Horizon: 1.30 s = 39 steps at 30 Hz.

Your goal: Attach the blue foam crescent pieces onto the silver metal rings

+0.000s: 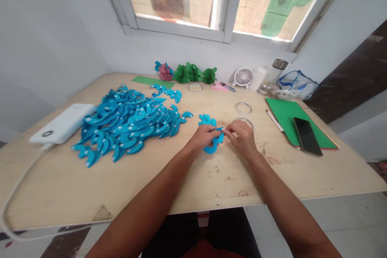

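Observation:
My left hand (pixel 202 137) is closed on a curved blue paper piece (pixel 211 149), its thumb lying on top. The fingers of my right hand (pixel 243 136) pinch at a small white spot on the upper edge of that piece, likely a bit of tape. Just beyond my left hand lie a few small blue paper cutouts (pixel 207 119). To the left spreads a big heap of curved blue paper pieces (pixel 130 119), many with small white patches at their ends. A roll of tape (pixel 246 122) is partly hidden behind my right hand.
White power bank (pixel 65 123) with a cable at left. Rings of tape (pixel 243 108) lie beyond my right hand. Green paper (pixel 290 115) and a phone (pixel 307 136) are at right. Paper figures (pixel 193 72), a small fan (pixel 243 77) and a bottle (pixel 274 74) stand along the wall.

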Available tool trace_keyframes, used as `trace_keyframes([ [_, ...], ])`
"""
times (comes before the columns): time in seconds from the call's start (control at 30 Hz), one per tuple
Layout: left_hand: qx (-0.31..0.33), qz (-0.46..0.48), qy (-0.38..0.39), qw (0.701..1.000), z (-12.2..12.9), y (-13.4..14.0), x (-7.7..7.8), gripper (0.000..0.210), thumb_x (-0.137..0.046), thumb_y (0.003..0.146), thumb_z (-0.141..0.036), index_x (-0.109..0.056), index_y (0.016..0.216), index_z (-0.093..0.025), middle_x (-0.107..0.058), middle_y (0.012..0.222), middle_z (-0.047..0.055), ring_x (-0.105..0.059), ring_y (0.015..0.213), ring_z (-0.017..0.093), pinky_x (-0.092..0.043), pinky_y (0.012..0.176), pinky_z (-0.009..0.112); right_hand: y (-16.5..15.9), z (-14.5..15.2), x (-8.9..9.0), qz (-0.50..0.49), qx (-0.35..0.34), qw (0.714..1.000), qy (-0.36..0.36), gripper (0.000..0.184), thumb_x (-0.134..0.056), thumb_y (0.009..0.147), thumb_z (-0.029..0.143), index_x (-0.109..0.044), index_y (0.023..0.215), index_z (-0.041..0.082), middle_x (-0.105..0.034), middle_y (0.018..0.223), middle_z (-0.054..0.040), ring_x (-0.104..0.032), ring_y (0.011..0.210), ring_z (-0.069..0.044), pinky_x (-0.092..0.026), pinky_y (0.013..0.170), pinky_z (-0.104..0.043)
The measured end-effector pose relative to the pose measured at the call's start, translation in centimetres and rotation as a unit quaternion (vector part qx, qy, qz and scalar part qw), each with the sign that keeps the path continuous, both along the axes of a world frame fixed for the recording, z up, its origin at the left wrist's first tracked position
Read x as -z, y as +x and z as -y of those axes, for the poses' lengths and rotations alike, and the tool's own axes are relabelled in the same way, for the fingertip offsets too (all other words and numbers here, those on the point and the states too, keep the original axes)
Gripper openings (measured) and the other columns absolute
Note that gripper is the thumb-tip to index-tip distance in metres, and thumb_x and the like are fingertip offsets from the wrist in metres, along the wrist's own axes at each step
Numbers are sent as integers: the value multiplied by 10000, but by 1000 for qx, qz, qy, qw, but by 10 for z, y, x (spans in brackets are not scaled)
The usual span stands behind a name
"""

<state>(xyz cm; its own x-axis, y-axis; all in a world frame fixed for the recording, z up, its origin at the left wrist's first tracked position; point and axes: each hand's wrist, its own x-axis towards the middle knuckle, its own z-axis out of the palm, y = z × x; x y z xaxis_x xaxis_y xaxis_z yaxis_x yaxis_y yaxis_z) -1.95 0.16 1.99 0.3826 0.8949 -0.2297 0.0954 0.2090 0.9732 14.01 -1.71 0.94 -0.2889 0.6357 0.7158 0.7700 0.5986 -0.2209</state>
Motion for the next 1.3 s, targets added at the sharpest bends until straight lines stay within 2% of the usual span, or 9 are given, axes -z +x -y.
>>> trace_keyframes([
  [0.47,24,-31,36,999,-1,-3,-2,118,-506,664,-158,-554,556,-149,-487,459,-51,-412,414,56,-308,395,161,1,1,-2,17,-16,999,-36,237,-518,868,310,-560,671,185,-553,606,-21,-459,597,-142,-342,614,-279],
  [0.73,33,-33,41,998,-1,-7,-5,128,-535,674,-194,-571,561,-146,-513,481,-31,-446,444,67,-312,394,162,1,2,-3,15,-17,999,-38,242,-503,875,314,-561,677,186,-555,613,-25,-460,607,-147,-345,606,-280],
  [0.97,17,-34,43,998,0,-9,-7,103,-561,683,-198,-577,598,-141,-473,479,-46,-391,413,50,-303,383,154,0,2,-3,14,-12,999,-39,264,-500,876,348,-558,675,186,-553,616,-26,-458,607,-145,-344,606,-279],
  [1.3,-8,-66,49,997,-2,-7,-2,95,-584,685,-214,-566,630,-139,-460,470,-55,-419,375,55,-344,372,167,1,0,0,9,-15,999,-36,260,-502,874,340,-553,671,185,-550,611,-23,-460,601,-143,-347,602,-277],
])
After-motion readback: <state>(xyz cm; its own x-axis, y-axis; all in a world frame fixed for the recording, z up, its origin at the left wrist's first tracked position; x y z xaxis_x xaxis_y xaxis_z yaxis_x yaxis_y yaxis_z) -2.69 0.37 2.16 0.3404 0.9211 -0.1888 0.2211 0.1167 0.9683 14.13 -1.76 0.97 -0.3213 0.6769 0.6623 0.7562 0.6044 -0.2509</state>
